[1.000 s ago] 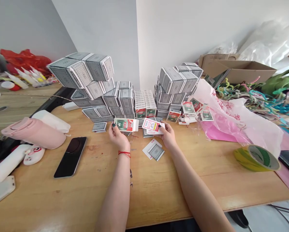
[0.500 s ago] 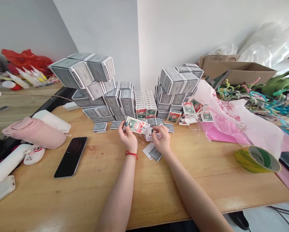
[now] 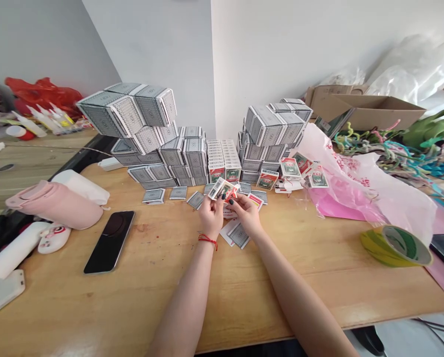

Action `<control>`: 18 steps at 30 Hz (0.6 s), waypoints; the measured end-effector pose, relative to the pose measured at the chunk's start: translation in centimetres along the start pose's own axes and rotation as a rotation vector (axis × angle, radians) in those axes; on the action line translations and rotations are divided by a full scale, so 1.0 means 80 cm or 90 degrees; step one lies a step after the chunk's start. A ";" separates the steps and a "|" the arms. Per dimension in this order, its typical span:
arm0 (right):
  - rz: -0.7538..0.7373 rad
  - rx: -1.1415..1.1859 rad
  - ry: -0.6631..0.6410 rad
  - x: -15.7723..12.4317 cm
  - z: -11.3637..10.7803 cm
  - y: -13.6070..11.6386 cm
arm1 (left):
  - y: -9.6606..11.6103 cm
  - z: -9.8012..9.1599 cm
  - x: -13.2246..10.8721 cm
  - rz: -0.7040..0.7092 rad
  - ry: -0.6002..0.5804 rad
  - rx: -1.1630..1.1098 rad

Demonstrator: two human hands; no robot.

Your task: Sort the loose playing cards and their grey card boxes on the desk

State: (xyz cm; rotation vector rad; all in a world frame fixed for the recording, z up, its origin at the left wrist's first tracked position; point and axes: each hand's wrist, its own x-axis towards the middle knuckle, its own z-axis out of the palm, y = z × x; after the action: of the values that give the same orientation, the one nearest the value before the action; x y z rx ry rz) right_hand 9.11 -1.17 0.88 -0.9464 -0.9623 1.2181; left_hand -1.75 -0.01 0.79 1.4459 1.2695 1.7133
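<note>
My left hand (image 3: 211,215) and my right hand (image 3: 247,213) meet over the middle of the wooden table (image 3: 133,287). Both are closed on a small red, green and white card box (image 3: 223,189), held tilted above the table. A red string is tied round my left wrist. Loose playing cards (image 3: 239,234) lie under and around my hands. Behind them stand stacks of grey-backed card packs (image 3: 147,134) on the left and more packs (image 3: 270,131) on the right, with a row of small boxes (image 3: 222,161) between.
A black phone (image 3: 109,241), a pink roll (image 3: 54,204) and white items lie at the left. A pink plastic bag (image 3: 356,191), a yellow-green tape roll (image 3: 396,244), a cardboard box (image 3: 366,110) and coloured wires sit at the right.
My hands have come together from apart. The card box in my left hand moved right and tilted; my right hand now grips it too, its earlier red-and-white cards no longer in it.
</note>
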 end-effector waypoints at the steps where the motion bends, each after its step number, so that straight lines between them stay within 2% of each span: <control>1: 0.011 0.003 0.002 0.001 -0.002 0.000 | -0.001 0.000 -0.001 -0.004 -0.008 0.011; 8: 0.070 0.097 -0.078 -0.001 -0.004 -0.015 | -0.003 0.000 -0.003 0.019 -0.090 0.016; 12: 0.061 0.141 -0.098 0.000 -0.005 -0.018 | -0.008 -0.001 -0.001 0.006 -0.096 0.018; 14: 0.067 0.152 -0.079 0.002 -0.005 -0.014 | -0.009 -0.001 -0.001 0.001 -0.086 0.012; 18: 0.075 0.149 0.011 0.006 -0.006 -0.004 | -0.004 0.000 -0.002 -0.017 -0.062 -0.024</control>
State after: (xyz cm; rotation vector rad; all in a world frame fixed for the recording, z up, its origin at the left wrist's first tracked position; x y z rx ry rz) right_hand 9.68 -0.72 1.07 -0.8335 -0.7398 1.3865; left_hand -1.72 0.01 0.44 1.4651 1.1937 1.6214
